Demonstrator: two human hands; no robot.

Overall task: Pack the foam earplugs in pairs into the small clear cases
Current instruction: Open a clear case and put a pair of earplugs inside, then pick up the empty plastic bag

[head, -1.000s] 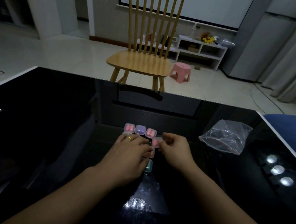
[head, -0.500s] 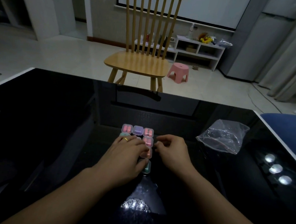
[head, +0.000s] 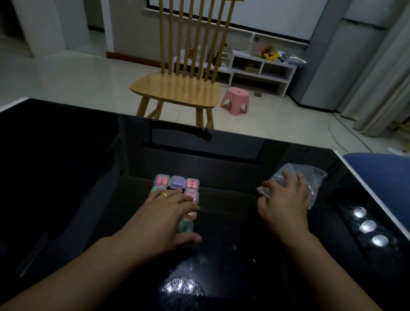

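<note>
Several small clear cases sit in a tight block on the black glossy table [head: 64, 169]. The back row holds a pink-filled case [head: 161, 180], a purple one [head: 177, 181] and another pink one [head: 192, 184]. A further pink case [head: 192, 196] and a green one [head: 186, 226] run down the block's right side. My left hand [head: 168, 216], with a gold ring, lies flat over the block and hides its middle. My right hand [head: 283, 204] rests on the crumpled clear plastic bag [head: 316, 180] at the right, fingers spread on it.
A wooden chair [head: 179, 90] stands just beyond the table's far edge, with a pink stool [head: 235, 100] behind it. A blue seat [head: 391, 178] is past the right edge. Bright lamp reflections [head: 367, 226] show on the glass.
My right hand left the cases and moved right onto the plastic bag. The pink case it held now sits in the block. My left hand stays on the block.
</note>
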